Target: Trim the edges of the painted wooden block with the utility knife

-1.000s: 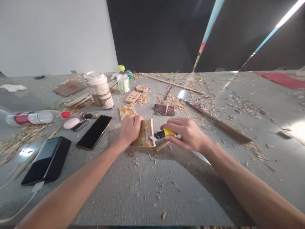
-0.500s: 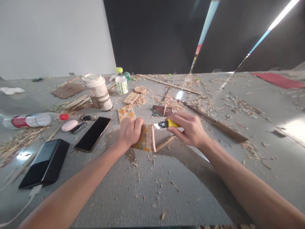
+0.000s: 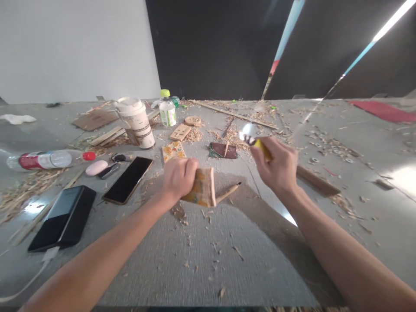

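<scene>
Head view of a grey counter (image 3: 156,268) strewn with wood shavings (image 3: 195,135). Containers: a lidded paper cup (image 3: 139,125) stands upright at left of centre, its contents hidden by lid and wall; behind it and to the right, a small bottle (image 3: 167,113) with a yellow-green cap also stands upright, its fill level not discernible. A clear bottle (image 3: 61,159) with a red cap and red-and-white label lies on its side at far left.

Surroundings: a phone (image 3: 128,180) lies near the left forearm, with a black device (image 3: 63,219) and its white cable (image 3: 32,281) farther left. A patterned piece (image 3: 173,150) lies just beyond the left hand (image 3: 179,178); a dark red pouch (image 3: 224,150), a thin wooden sliver across it, lies between and beyond the hands. A pencil (image 3: 229,193) lies just right of the block. The right hand (image 3: 277,162) partly hides a long tool with a wooden handle (image 3: 318,180).

Object in hand: the wooden block (image 3: 199,188), yellowish and patterned with a pale right-hand edge, is grasped by the left fingers above the near counter. The right fingers grip a yellow cutter (image 3: 264,150), its tip blurred and apart from the block.
</scene>
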`<state>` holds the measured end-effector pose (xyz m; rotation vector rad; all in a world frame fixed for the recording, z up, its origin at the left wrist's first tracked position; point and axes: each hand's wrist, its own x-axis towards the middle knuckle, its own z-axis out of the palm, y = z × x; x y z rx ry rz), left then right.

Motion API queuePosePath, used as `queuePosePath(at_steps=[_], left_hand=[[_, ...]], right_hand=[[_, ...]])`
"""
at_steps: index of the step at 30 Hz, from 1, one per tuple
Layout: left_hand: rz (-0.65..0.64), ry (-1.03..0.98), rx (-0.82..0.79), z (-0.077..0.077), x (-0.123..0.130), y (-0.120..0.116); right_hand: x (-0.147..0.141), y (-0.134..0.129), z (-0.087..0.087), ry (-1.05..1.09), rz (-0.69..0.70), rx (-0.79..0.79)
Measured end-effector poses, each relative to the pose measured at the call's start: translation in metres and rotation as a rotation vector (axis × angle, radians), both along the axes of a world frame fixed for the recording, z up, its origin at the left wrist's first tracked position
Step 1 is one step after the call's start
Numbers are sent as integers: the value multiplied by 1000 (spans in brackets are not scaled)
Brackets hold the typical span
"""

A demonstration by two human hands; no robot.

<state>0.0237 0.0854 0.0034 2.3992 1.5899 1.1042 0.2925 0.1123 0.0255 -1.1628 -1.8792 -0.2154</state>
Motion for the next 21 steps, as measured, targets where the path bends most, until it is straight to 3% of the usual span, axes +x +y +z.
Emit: queuePosePath(at_steps=[4,7,15,18,21], left_hand=[[96,59,21,-7,-18,17],[77,83,13,-11,-19,18],[114,84,42,3,-10,6],[155,171,41,5,-13,9],[229,280,-63,1,-14,14]], right_hand=[[-16,-12,-5,-185,396,-84],[-22,-17,-11,-274,510,-115],[-30,-21,-11,-316,230,164],[-36,-22,-9,-312,185,125],[-35,-17,-11,-276,79,2]])
